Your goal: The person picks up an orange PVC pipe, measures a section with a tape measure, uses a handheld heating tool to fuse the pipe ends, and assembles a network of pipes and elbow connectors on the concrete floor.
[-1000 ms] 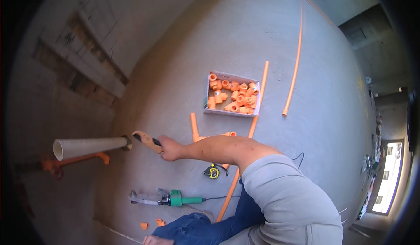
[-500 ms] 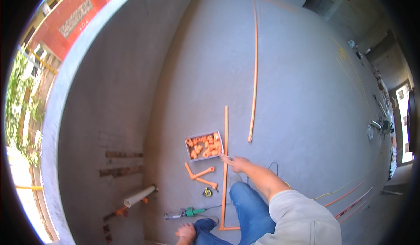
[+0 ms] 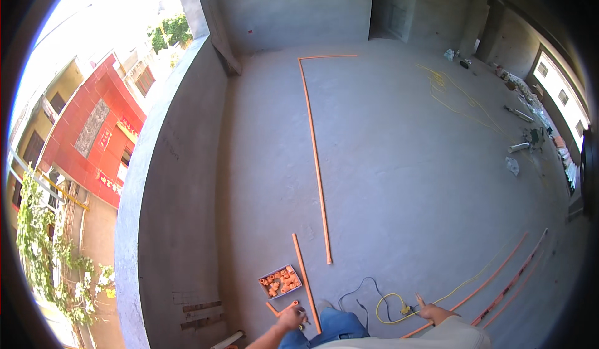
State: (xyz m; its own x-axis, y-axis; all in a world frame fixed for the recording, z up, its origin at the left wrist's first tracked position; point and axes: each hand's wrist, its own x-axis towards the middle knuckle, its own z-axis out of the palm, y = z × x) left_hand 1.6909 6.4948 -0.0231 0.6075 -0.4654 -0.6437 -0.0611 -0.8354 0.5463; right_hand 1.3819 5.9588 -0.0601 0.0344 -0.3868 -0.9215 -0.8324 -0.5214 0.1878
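Observation:
My left hand [image 3: 291, 318] is low in the view, beside the angled orange pipe piece [image 3: 272, 308]. Its fingers are curled, and a small dark thing shows at the fingertips, too small to name. My right hand [image 3: 428, 310] is off to the right, fingers stretched out and nothing seen in them. Closest to it lies the yellow cable [image 3: 390, 296] in a loop. A shallow box [image 3: 260, 288] full of orange pipe fittings [image 3: 282, 279] rests on the floor, left of a straight orange pipe [image 3: 304, 280] that runs down to my knees.
A long orange pipe [image 3: 317, 162] with a bend at its far end stretches across the grey floor. Orange and dark red rods [image 3: 505, 299] lie at the right. A low wall [image 3: 187, 180] stands on the left; a pale tube [image 3: 228, 340] is near its foot.
My head has lifted, showing more of the room. My right hand has left the box and straight pipe for the yellow cable. My left hand is now by the angled pipe piece.

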